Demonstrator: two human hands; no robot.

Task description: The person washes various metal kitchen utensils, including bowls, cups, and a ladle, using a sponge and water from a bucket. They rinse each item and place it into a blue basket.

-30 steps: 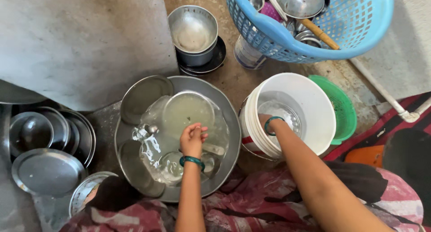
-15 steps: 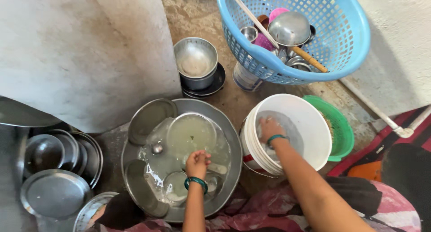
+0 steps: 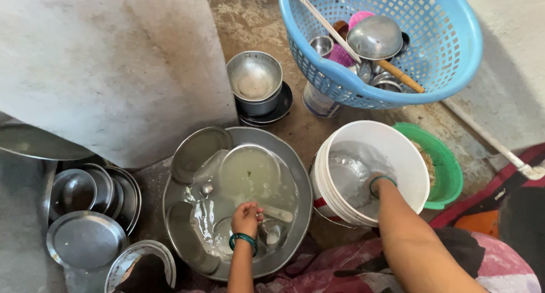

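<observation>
Left hand (image 3: 246, 218), green bangle at the wrist, is down in the big steel basin (image 3: 295, 174), fingers curled in toward the palm over something in the soapy water; can't tell what they pinch, if anything. A steel plate (image 3: 248, 171) lies flat in the basin just beyond the hand, a small ladle (image 3: 207, 188) sits in the water to its left, and another plate (image 3: 200, 146) leans on the far-left rim.

Right hand (image 3: 379, 181) is sunk wrist-deep into the white bucket (image 3: 411, 157) of water just right of the basin (finger state can't be read, it's under the surface).

Left of the basin: a stack of steel plates and bowls (image 3: 85, 213) on the floor. Behind the bucket, touching it, a green colander (image 3: 448, 168).

Further out: a steel bowl (image 3: 254, 77) stacked on dark plates, beyond the basin. Farthest, a blue plastic basket (image 3: 454, 49) holding a steel ladle (image 3: 374, 38), cups and a wooden-handled utensil.
</observation>
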